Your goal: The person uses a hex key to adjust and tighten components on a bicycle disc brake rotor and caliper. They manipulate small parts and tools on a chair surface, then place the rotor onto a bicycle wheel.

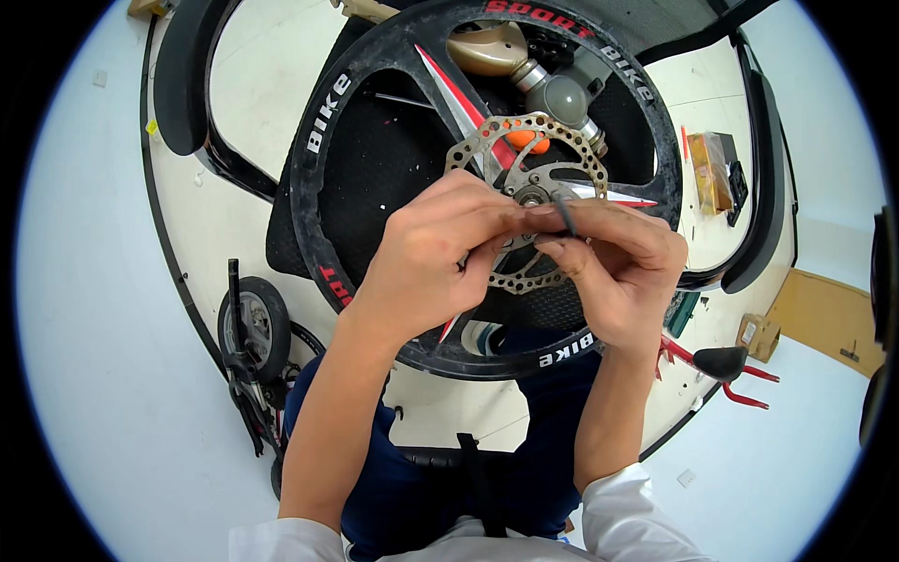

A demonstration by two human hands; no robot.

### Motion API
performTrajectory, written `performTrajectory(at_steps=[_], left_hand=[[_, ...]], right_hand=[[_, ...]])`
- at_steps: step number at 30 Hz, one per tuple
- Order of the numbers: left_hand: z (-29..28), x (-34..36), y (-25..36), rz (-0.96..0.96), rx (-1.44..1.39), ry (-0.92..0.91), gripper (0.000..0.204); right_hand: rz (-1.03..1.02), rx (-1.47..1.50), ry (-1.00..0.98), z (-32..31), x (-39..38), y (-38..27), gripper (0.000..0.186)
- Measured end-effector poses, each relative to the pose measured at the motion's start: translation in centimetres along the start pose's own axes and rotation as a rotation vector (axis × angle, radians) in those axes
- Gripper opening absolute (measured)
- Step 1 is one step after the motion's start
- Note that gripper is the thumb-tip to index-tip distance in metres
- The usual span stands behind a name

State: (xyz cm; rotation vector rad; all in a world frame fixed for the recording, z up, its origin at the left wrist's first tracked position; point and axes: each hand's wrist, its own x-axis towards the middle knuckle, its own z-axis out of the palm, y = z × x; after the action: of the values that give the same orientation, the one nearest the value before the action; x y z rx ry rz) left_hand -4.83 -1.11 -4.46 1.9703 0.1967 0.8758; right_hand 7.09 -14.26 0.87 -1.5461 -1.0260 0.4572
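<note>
Right grip (626, 262) pinching dark rod (566, 215) | left grip (433, 245) curled, hold unclear | both over rotor (535, 179)

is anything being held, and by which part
The right hand seems to hold a thin dark rod near its lower end; for the left hand, unclear.

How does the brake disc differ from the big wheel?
The brake disc is silvery; the big wheel is black with red accents. The brake disc is much smaller than the big wheel. Small holes dot the brake disc; broad gaps separate the big wheel's spokes. Both are round.
</note>
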Motion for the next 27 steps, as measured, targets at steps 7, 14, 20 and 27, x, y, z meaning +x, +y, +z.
performTrajectory(at_steps=[7, 14, 20, 27], left_hand=[[0.1, -0.1, 0.4, -0.056, 0.012, 0.036, 0.030], [0.3, -0.5, 0.1, -0.019, 0.032, -0.040, 0.026], [0.3, 0.3, 0.8, -0.013, 0.013, 0.089, 0.029], [0.2, -0.2, 0.4, 0.006, -0.042, 0.066, 0.027]], right_hand=[[-0.145, 0.053, 0.034, -0.1, -0.1, 1.2, 0.021], [-0.045, 0.062, 0.031, 0.8, 0.5, -0.1, 0.025], [-0.014, 0.069, 0.027, -0.1, 0.0, 0.3, 0.022], [-0.089, 0.144, 0.086, 0.9, 0.3, 0.9, 0.019]])
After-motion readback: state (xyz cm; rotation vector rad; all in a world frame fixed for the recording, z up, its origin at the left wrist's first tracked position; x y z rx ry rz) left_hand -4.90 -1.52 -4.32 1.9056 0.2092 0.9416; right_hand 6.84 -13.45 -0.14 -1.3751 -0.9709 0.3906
